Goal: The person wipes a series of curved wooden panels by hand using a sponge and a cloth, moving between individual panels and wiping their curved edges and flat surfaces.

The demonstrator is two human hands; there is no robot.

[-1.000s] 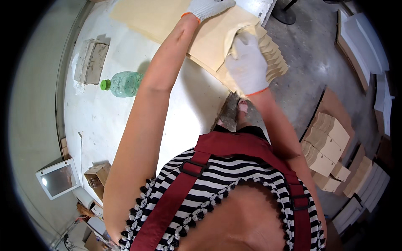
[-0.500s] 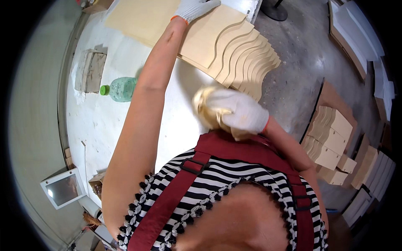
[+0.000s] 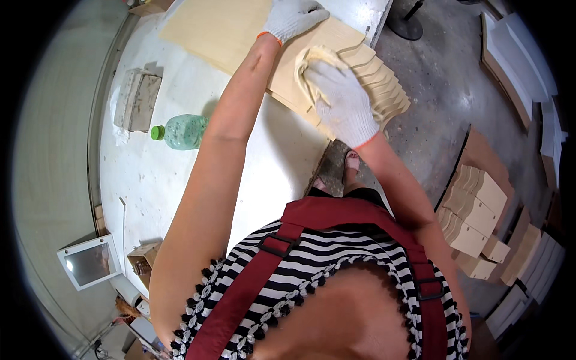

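Head view. Left hand [image 3: 294,21], in a white knit glove with orange cuff trim: palm down on a stack of thin, pale tan panels [image 3: 287,75], fingers extended, nothing seen in its grasp. Right hand [image 3: 347,103], gloved alike: fingers partly curled over a bunched cream cloth [image 3: 305,65], which touches the top panel near its wavy end; fingertips hidden by the cloth.

Panels lie on the white table [image 3: 174,180], fanned so that their wavy ends form steps at right, projecting beyond the table edge. Material appears to be thin wood or fibreboard; cannot settle which.

Left of the left forearm: a clear green plastic bottle [image 3: 185,132] with green cap, partly covered by the arm; beyond it, a scuffed rectangular block [image 3: 138,100]. Floor, right: wavy-edged boards [image 3: 471,210] in piles. Floor, top: black round stand base [image 3: 406,27].
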